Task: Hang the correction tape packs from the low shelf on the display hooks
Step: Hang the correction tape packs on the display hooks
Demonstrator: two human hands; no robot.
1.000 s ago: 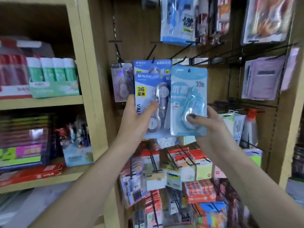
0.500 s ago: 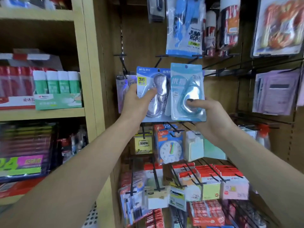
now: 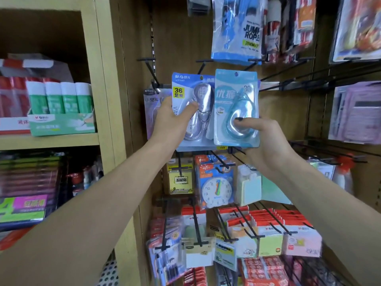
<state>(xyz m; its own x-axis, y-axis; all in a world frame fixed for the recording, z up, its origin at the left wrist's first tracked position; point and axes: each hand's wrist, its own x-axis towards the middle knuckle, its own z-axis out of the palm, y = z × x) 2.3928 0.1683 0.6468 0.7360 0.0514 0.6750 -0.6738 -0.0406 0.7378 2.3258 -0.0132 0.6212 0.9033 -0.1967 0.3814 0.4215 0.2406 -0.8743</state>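
- Both arms are up at the wooden display panel (image 3: 181, 38), each hand with a correction tape pack raised in front of the black hooks.
- The left hand (image 3: 172, 122) grips the dark blue pack (image 3: 186, 87), the one with the yellow "36" label: thumb pressed across its front, the other fingers wrapped behind out of sight.
- The right hand (image 3: 263, 137) pinches the light blue pack (image 3: 236, 96) low down, thumb with a dark nail on the clear blister, fingers curled behind its lower edge.
- The two packs sit side by side, the light blue one overlapping the dark blue one's right edge.
- The light blue pack's hang hole is near an empty hook (image 3: 203, 65) above; whether either pack is on a hook cannot be told.
- A purple pack (image 3: 152, 108) hangs just behind the left hand.
- Below, a toy clock pack (image 3: 216, 186) and sticky note packs (image 3: 270, 240) hang on lower hooks.
- A jump rope pack (image 3: 237, 29) hangs above.
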